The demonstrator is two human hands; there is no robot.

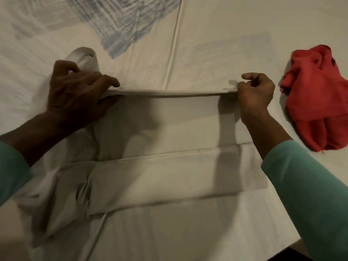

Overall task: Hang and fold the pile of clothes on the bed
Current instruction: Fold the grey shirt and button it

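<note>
1. Pinching the raised far fold of the white garment (160,166) mid-bed (216,44): left hand (79,89) at its left end, right hand (256,95) at its right, fingers clamped on cloth.
2. Lying crumpled further right, apart: red garment (318,97).

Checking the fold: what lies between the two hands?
Head view: only the lifted edge of the white garment, stretched from the left hand to the right hand.

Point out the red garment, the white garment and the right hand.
red garment (316,95): head view, middle of crumpled heap.
white garment (169,176): head view, folded near band.
right hand (257,95): head view, back of hand.
</note>
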